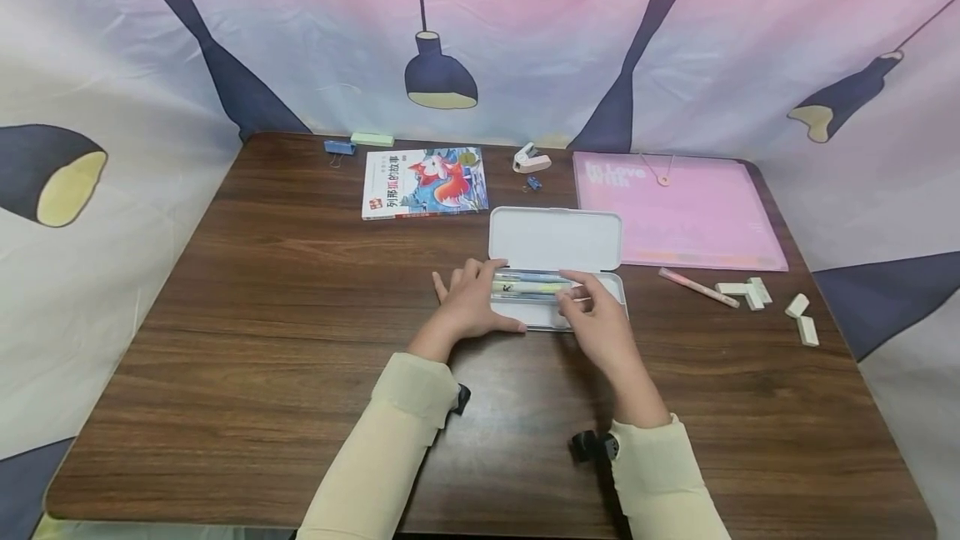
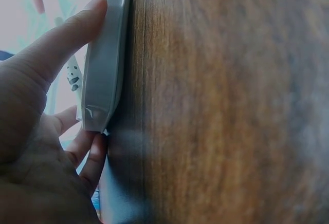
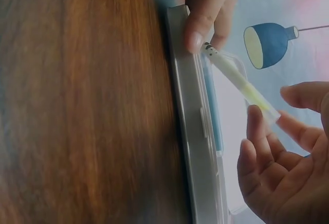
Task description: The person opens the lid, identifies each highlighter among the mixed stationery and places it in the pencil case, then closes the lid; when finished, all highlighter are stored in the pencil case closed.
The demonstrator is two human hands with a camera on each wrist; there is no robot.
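Observation:
A white pencil case (image 1: 555,322) lies on the table with its lid (image 1: 555,238) folded back. Several pens (image 1: 517,275) lie side by side inside it. The left hand (image 1: 471,302) grips the case's left end, thumb along the front wall (image 2: 105,64) and fingers round the end and back. The right hand (image 1: 596,319) is over the case's right half. Its fingertips hold the yellow end of a white-and-yellow pen (image 3: 239,82), which slants up out of the case in the right wrist view. The pen's dark-spotted end is near the left thumb.
Behind the case are a fox picture book (image 1: 425,182), a white stapler (image 1: 531,160), blue binder clips (image 1: 340,147) and a pale green block (image 1: 372,140). A pink folder (image 1: 690,215) lies back right. A pink pen (image 1: 697,287) and several white blocks (image 1: 807,330) lie to the right.

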